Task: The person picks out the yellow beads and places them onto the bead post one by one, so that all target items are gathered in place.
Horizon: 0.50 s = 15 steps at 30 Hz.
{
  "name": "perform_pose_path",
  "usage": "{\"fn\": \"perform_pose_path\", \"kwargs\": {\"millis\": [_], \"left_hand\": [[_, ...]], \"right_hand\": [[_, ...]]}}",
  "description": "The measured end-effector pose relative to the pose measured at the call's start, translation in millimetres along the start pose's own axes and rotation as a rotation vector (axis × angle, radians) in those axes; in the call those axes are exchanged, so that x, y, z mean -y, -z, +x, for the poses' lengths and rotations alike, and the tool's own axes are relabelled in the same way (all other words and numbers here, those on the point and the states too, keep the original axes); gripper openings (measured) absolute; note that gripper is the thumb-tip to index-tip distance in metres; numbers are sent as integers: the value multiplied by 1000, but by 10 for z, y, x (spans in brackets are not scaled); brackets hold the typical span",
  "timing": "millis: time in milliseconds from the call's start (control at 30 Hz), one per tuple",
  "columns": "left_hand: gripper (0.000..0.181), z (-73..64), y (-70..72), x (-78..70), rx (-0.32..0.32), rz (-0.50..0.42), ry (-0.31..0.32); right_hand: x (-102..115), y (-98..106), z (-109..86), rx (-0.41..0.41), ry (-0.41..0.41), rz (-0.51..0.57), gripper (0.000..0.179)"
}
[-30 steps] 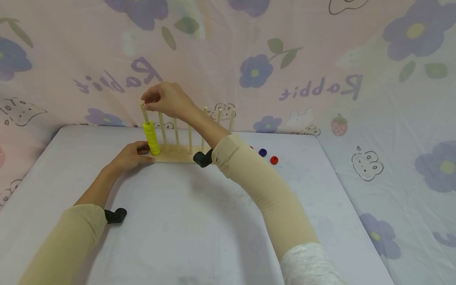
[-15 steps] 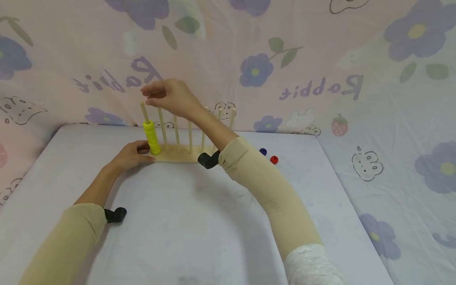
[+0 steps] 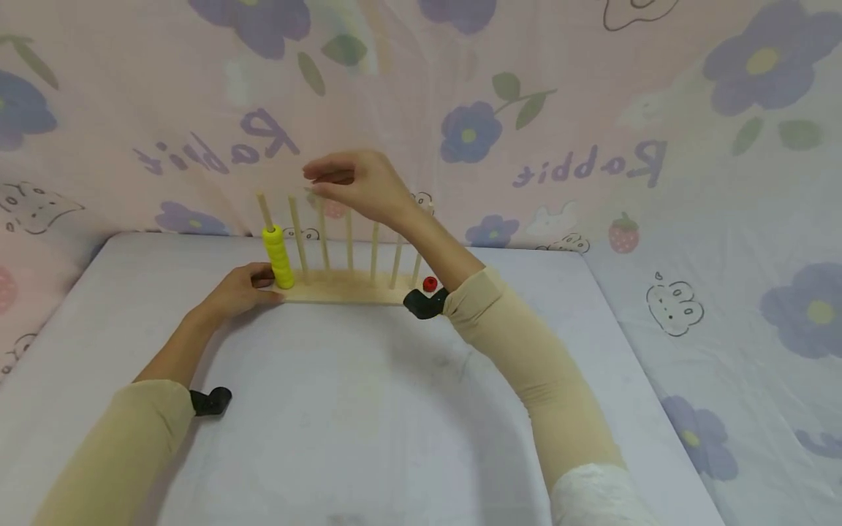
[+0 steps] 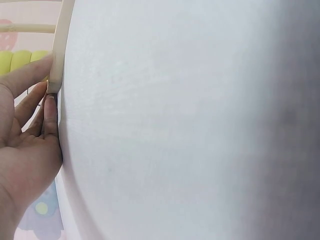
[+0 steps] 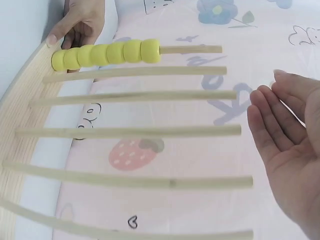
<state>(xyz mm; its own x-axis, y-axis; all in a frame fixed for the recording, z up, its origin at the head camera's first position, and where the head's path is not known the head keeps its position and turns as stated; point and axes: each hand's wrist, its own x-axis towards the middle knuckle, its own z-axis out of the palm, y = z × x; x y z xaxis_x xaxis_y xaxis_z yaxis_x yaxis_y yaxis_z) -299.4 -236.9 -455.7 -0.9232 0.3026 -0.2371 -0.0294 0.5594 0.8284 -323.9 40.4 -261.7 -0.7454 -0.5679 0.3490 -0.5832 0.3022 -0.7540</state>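
A wooden peg rack stands toward the back of the table, with several thin upright pegs in a row. Yellow beads are stacked on its leftmost peg, and the bare top of that peg shows above them. The other pegs carry nothing in the right wrist view. My left hand grips the left end of the base, thumb on one side and fingers on the other, as the left wrist view shows. Above the middle pegs hovers my right hand, fingers extended and holding nothing.
A red bead lies by the rack's right end, partly beside my right sleeve. The white table meets a printed cloth at the back. Black camera mounts stick out from both wrists.
My right hand has drawn back from the top of the leftmost peg and shifted right over the middle pegs. My left hand has stayed on the base. The blue bead is now hidden behind my arm.
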Motion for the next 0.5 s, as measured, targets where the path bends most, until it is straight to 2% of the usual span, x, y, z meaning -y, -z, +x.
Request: {"fn": "perform_pose_path", "kwargs": {"millis": [400,500], "left_hand": [[84,-54,7,-49,2,13,-3],[82,-51,-3,-50,3,4,-19]], "right_hand": [[-69,164,-284,-49,67,58,25],[-106,208,-381,-54,57,56,24]]}}
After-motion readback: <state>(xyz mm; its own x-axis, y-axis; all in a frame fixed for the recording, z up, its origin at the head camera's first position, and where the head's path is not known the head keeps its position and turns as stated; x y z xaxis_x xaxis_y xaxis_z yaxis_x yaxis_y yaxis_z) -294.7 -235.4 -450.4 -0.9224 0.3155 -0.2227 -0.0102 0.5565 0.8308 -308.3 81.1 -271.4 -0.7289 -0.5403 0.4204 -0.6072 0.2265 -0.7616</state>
